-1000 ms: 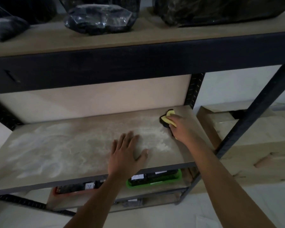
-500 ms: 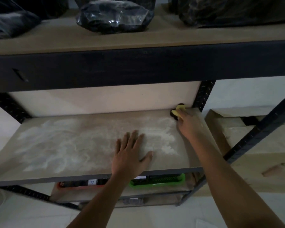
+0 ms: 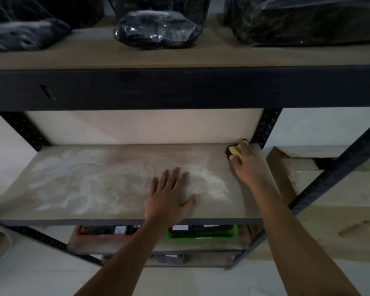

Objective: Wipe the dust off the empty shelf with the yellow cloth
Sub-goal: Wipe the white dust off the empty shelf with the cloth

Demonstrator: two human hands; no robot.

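Observation:
The empty wooden shelf (image 3: 98, 159) carries smears of white dust, thickest in a pile (image 3: 212, 184) right of centre and in streaks on the left. My right hand (image 3: 247, 165) presses the yellow cloth (image 3: 235, 149) into the shelf's far right corner, against the back post; most of the cloth is hidden under my fingers. My left hand (image 3: 171, 195) lies flat on the shelf near its front edge, fingers spread, holding nothing.
The upper shelf (image 3: 179, 54) holds dark plastic-wrapped bundles (image 3: 156, 28). A black crossbeam (image 3: 179, 88) overhangs the shelf. Below sit a green tray (image 3: 201, 235) and a red tray (image 3: 103, 230). Cardboard boxes (image 3: 340, 201) stand right of the diagonal front post (image 3: 333, 169).
My right hand has pushed the cloth from mid-depth on the right side back into the far right corner. My left hand has stayed flat on the shelf. The view has tilted up slightly.

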